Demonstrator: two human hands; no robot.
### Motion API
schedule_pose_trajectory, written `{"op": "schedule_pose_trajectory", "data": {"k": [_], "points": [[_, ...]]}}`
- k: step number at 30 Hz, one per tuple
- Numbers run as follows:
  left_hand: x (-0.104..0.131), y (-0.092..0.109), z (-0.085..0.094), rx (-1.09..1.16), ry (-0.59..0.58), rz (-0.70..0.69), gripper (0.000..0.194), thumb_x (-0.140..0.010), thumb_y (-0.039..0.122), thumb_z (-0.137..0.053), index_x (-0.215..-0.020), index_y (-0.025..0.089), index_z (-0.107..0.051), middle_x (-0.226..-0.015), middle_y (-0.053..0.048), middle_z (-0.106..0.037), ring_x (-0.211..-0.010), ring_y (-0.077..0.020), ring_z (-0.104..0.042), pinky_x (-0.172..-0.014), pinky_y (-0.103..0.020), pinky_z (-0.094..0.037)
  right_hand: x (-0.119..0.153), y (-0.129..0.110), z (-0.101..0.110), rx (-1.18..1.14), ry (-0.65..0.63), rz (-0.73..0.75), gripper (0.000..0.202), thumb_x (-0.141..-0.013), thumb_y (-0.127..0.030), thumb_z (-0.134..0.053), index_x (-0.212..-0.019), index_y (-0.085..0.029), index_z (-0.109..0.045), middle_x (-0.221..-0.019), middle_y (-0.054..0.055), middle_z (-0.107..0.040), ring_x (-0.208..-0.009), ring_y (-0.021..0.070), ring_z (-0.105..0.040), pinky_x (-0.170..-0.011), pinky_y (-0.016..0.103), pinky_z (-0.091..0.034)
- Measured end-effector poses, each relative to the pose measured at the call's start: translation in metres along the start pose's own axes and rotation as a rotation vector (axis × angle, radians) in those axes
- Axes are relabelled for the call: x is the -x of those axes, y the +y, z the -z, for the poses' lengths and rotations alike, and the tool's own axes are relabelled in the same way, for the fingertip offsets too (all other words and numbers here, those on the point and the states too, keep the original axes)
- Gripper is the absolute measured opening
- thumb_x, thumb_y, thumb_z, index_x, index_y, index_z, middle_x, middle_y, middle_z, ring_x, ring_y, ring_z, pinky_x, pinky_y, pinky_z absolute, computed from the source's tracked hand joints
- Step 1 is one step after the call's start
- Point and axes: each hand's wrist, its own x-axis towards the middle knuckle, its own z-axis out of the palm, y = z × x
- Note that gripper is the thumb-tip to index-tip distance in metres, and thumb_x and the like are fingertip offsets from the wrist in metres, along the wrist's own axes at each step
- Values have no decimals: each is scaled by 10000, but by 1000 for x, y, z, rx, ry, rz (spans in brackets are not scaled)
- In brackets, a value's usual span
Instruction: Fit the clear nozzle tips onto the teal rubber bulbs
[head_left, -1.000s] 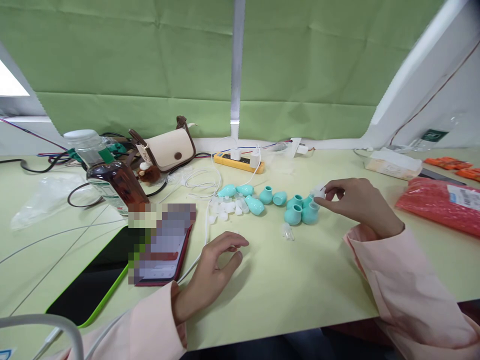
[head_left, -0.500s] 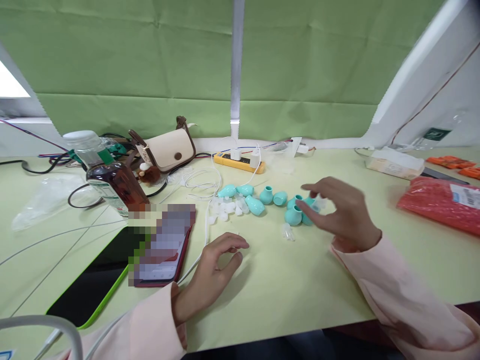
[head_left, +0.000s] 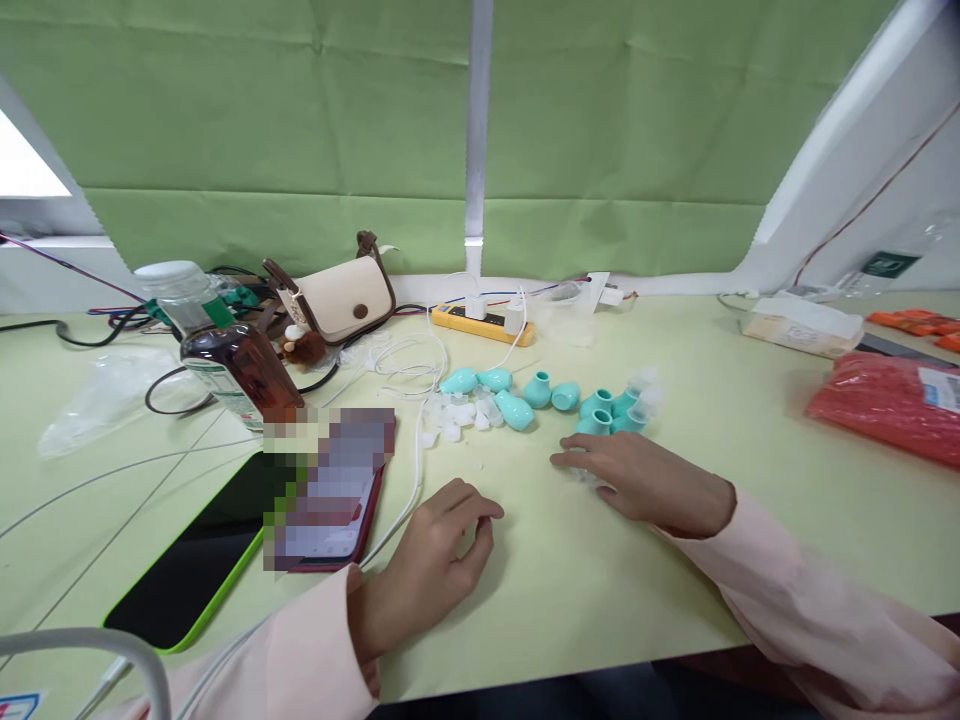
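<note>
My right hand (head_left: pixel 637 478) is low over the table with its fingers apart, partly covering some small clear pieces (head_left: pixel 581 474). Just beyond its fingers stand several turquoise vase-shaped pieces (head_left: pixel 595 424). More of them lie further left, among them a tipped one (head_left: pixel 514 411) beside a pile of small translucent white pieces (head_left: pixel 459 412). My left hand (head_left: pixel 442 560) rests near the front of the table, fingers loosely curved, thumb apart from the index finger, holding nothing. It is to the right of a phone in a dark red case (head_left: pixel 379 490).
A black phone with a green edge (head_left: pixel 199 550), a brown bottle (head_left: pixel 244 370) and a cream bag (head_left: pixel 349 300) are on the left. A yellow power strip (head_left: pixel 487 325) lies at the back, with white cables. A red package (head_left: pixel 885 405) lies at the right.
My right hand has come down and nearer, from above the turquoise pieces to the small clear pieces. My left hand has shifted slightly. The view has moved a little.
</note>
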Motion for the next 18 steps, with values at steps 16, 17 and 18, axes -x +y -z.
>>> {"op": "schedule_pose_trajectory", "data": {"k": [16,17,18], "points": [[-9,-28,-7,-583,-138,-228,358,-813,60,-393,-1168,61,-435,-1228,-175,-485,-1159,-289,-404,-891,-416,-425,-15,-51,-5,-529,270,250,250,-714,-94,-486,-950,-156,-541,-1103,113,-500,-886,158,-550,-769,277,-458],[-9,-28,-7,-586,-191,-258,373,-803,48,-400,-1175,54,-426,-1246,-181,-469,-1184,-286,-382,-915,-412,-409,-15,-54,-7,-562,281,248,231,-717,-101,-491,-933,-161,-546,-1087,109,-509,-854,150,-556,-748,269,-464],[-9,-28,-7,-579,-231,-277,380,-793,40,-409,-1172,52,-426,-1253,-183,-462,-1196,-280,-373,-932,-409,-395,-15,-56,-9,-591,288,240,215,-719,-108,-497,-920,-164,-550,-1071,103,-520,-811,139,-562,-723,263,-471]]}}
